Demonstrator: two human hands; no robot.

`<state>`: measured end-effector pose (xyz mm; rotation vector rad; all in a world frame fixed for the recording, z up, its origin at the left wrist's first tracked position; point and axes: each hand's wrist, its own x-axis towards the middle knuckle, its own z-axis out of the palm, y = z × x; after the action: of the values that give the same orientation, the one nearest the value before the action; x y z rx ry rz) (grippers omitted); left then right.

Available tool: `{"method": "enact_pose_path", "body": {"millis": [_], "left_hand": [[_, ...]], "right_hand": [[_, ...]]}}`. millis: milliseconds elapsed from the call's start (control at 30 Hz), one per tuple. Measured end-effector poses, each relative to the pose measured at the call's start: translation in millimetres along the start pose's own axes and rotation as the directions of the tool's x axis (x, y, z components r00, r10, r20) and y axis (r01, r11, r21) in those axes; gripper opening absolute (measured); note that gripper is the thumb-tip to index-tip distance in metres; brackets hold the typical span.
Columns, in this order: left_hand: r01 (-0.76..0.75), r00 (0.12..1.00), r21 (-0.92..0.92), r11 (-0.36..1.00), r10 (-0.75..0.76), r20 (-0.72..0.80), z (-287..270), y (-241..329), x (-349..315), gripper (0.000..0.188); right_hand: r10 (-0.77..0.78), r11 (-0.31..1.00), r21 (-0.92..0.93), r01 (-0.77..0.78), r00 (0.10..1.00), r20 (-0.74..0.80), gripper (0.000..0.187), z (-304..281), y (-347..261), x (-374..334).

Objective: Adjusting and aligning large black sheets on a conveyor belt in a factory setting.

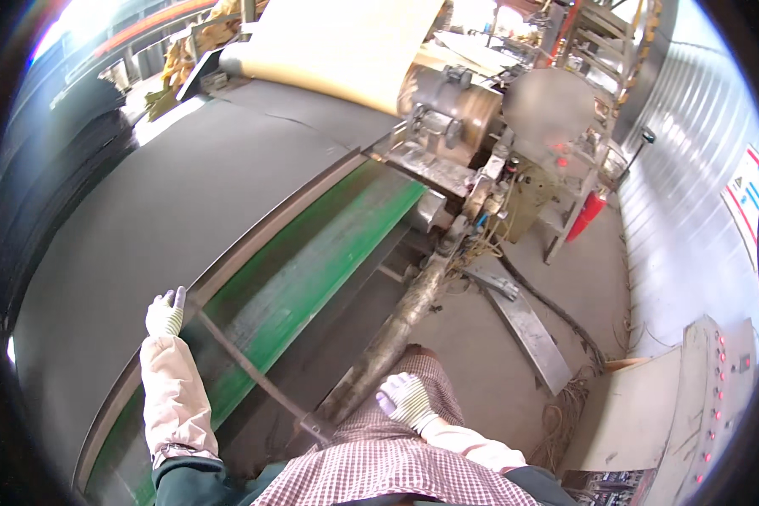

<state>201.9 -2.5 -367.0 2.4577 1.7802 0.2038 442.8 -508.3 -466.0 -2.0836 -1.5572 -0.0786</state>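
My left hand (167,312), in a pale striped glove, rests at the near edge of a wide dark grey sheet (169,211), beside the brown rail (249,236) that borders it. Its fingers are stretched out with the thumb apart, and nothing shows in its grasp. In front of my checked apron (371,476) is my right hand (406,401), gloved the same way. Those fingers are loosely extended and hold nothing. At the far end, a broad cream sheet (337,42) curves over a roller above the grey one.
A green sloping panel (312,261) runs along the rail, crossed by a thin metal bar (244,363). Beyond stands a motor drum (451,110). A worn pipe (405,316) passes close to me. At right are a metal channel (527,337) on the floor and a control cabinet (649,405).
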Motion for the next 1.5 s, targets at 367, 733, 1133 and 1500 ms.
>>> {"method": "enact_pose_path", "body": {"millis": [367,733,1133,1500], "left_hand": [[-0.061,0.994,0.053,0.997,0.056,0.09,11.5,196.4,43.7,0.083],[-0.198,0.971,-0.009,0.98,0.197,0.139,7.8,71.2,38.6,0.047],[0.306,0.951,0.193,0.932,-0.288,-0.115,-40.5,-88.2,-56.1,0.04],[0.013,0.995,-0.26,0.965,-0.038,-0.092,-31.6,-27.1,-46.0,0.061]], "right_hand": [[0.007,0.998,0.061,-0.009,1.0,0.029,0.023,-6.6,5.6,-3.1],[0.006,0.999,0.048,-0.006,1.0,0.012,0.024,-6.6,4.7,-4.2],[-0.054,0.998,-0.039,0.05,0.992,-0.118,0.021,18.3,6.1,-4.1],[-0.011,0.998,-0.056,0.01,1.0,-0.022,0.012,21.6,4.3,-9.9]]}}
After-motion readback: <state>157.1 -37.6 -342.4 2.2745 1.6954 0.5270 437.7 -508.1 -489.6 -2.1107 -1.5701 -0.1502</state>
